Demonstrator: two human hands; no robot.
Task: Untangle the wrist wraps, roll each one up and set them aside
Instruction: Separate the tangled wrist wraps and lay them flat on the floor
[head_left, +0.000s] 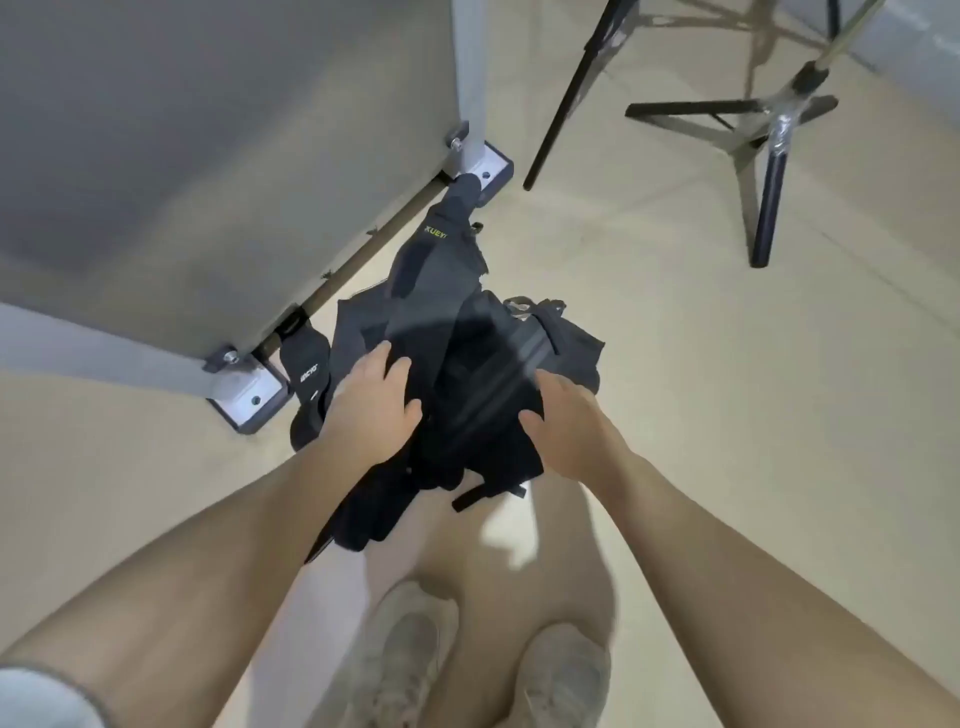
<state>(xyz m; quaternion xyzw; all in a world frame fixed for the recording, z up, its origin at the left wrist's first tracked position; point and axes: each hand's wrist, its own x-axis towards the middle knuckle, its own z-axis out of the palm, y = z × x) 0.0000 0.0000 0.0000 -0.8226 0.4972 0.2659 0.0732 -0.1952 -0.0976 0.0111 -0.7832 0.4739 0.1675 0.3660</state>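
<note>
Black wrist wraps (467, 374), tangled in one loose heap on the floor. One padded strap with yellow-green lettering stretched out of the heap toward the metal frame foot. Another lettered piece (306, 369) just left of the heap, beside the near foot. A narrow strap end poking out at the near edge.

There is a single view, from a wide-angle camera worn on the person's head. It looks steeply down and a little forward at the floor (727, 415), so both forearms run in from the bottom corners toward the frame's middle, and the person's shoes (483, 665) sit at the bottom centre. It is close enough that the arms fill the lower half. Straight edges bow near the borders, as on the grey panel (208, 130) at upper left.
</note>
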